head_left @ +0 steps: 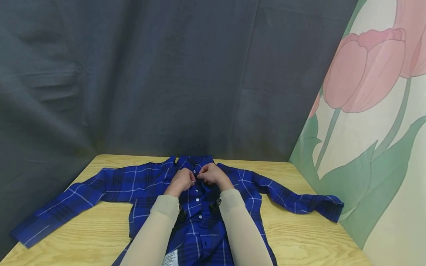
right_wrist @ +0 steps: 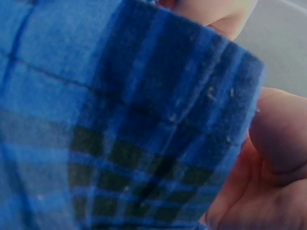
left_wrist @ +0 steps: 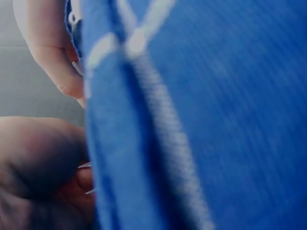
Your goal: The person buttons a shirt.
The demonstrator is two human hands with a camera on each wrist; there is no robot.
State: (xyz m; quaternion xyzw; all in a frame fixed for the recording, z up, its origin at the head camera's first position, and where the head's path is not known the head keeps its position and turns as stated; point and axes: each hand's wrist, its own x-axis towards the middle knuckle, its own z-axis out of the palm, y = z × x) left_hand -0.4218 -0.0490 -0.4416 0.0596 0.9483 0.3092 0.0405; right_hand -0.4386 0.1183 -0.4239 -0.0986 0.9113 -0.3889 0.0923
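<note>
Shirt (head_left: 191, 208), blue plaid, lies front up on the pale wood surface (head_left: 293, 244), hem end toward the near edge, collar (head_left: 196, 161) by the far edge. Nearest: white printed label (head_left: 171, 258) on the lower part, left of the front strip. Two beige sleeves (head_left: 149, 232) come in from the near side over the shirt; small black round gadget (head_left: 218, 201) at the right one's cuff. Between the forearms, a row of pale buttons (head_left: 198, 200) runs up the front. One shirt arm stretches to the left edge toward the near left corner; the other, a bit twisted, ends at the right edge.

Farther up, just below the collar: left hand (head_left: 181, 180) and right hand (head_left: 213, 174) close together. Left fingers bent in, thumb nearly closed, pinching the front edge; tips partly behind cloth in the left wrist view. Right fingers likewise pinch the cloth beside them; tips partly hidden too. Past the far edge, dark curtain (head_left: 186, 81); along the right edge, wall (head_left: 372, 147) with painted pink tulips.
</note>
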